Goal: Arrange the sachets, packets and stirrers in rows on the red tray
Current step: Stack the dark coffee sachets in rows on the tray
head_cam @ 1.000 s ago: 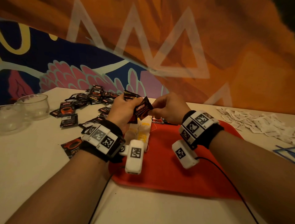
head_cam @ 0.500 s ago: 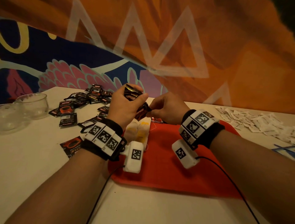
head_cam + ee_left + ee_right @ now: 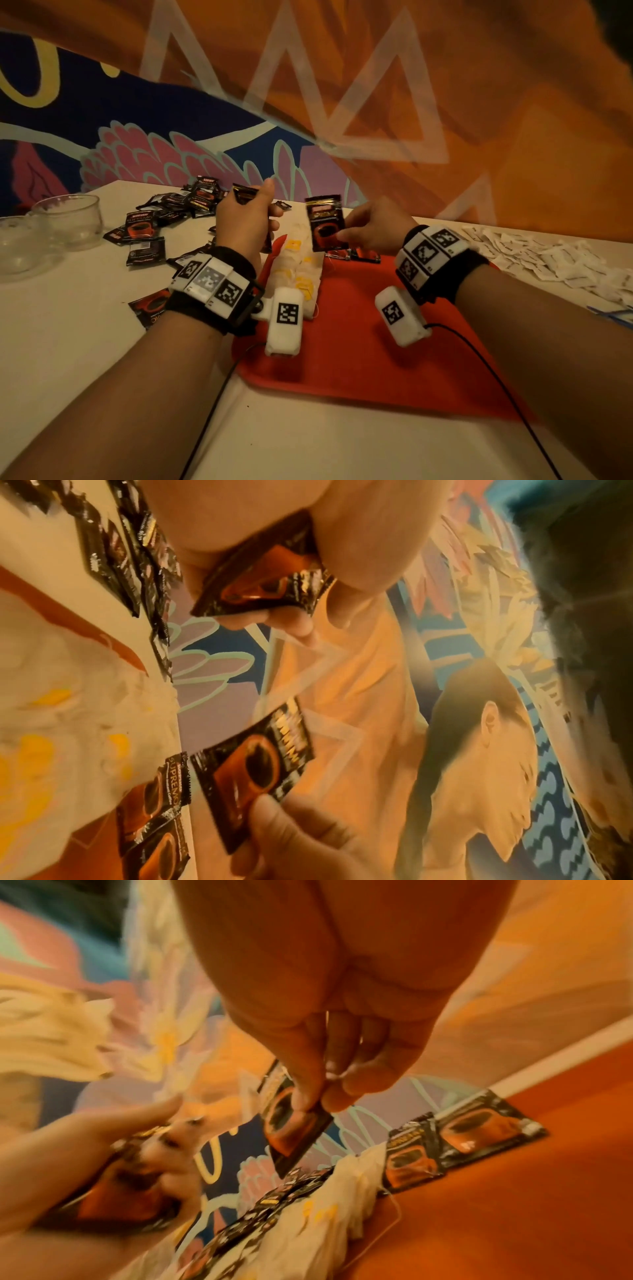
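Note:
A red tray lies on the white table in front of me. My right hand pinches one black coffee sachet upright above the tray's far left part; the same sachet shows in the right wrist view and again in the left wrist view. My left hand grips a small bunch of coffee sachets, raised over the table left of the tray. A row of white tea bags with yellow tags runs along the tray's left side. Two coffee sachets lie flat at the tray's far edge.
A loose pile of black coffee sachets covers the table at the far left. Two clear glass bowls stand at the left edge. A heap of white sachets lies to the right of the tray. A painted wall rises right behind the table.
The hands have parted: my right hand has drawn one sachet out of the left hand's bunch and turned it upright. My left hand has lifted and shifted a little left.

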`<state>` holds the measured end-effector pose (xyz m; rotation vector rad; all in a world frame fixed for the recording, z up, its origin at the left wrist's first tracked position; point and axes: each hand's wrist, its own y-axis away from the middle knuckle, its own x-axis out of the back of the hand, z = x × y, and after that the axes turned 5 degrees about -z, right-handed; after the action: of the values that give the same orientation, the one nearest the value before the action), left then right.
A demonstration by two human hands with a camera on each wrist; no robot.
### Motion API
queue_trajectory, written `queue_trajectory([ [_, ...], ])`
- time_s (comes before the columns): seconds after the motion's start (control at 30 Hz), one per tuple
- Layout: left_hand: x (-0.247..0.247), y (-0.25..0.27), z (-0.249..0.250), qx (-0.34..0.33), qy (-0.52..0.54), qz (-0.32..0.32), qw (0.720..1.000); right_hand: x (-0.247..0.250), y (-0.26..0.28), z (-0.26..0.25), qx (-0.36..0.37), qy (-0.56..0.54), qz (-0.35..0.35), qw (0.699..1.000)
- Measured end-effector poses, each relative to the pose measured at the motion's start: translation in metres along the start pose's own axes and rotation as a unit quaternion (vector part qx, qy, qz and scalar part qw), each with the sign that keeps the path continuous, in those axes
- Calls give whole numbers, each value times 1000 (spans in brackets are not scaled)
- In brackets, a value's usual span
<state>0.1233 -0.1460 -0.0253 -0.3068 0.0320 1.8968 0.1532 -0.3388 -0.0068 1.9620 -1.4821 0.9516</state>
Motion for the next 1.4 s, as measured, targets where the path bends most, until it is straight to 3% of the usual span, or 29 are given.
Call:
queue_trajectory([
  [0.13, -2, 2, 0, 28, 34, -10, 999, 5, -19, 25, -126, -115, 32, 985],
  [0.33, -2, 2, -1, 40, 51, -19, 998, 2, -40, 39, -212, -66, 4, 975],
  [0.47, -2, 0, -2, 44, 63, -25, 997, -5, -49, 33, -218, -6, -22, 976],
  [1.1, -2, -2, -3, 55, 63, -36, 996, -18, -63, 32, -212, 37, -27, 976],
  [1.4, -4, -1, -6, 63, 53, -62, 995, -6, -53, 38, -189, -32, -11, 981],
])
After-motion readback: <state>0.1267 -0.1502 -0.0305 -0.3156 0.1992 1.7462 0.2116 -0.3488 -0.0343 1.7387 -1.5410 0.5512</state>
